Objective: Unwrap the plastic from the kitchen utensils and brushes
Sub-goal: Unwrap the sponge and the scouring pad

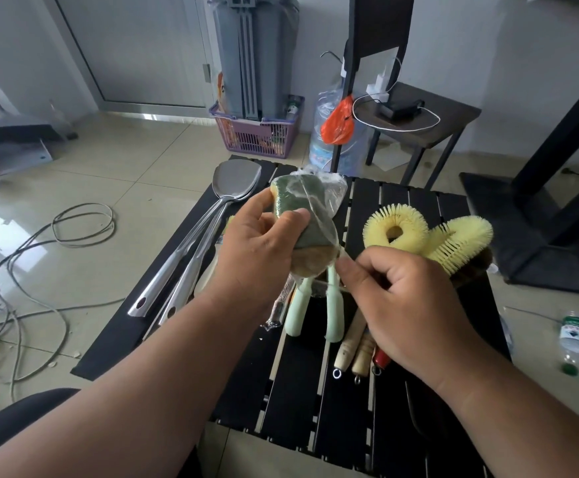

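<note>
Still wrapped: green-topped sponge brush [295,205], clear plastic [329,191] loose

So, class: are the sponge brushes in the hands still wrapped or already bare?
Still wrapped. Clear plastic covers the sponge brushes; the left hand grips them and the right hand pinches the film.

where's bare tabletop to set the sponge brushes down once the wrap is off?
Best patch: the near edge of the black slatted table, between the two forearms, below the wooden handles. A smaller strip lies at the far right, behind the yellow loop brushes. Crowded: the left side under the steel spatulas, and the middle, where left hand and right hand work the plastic wrap.
</note>
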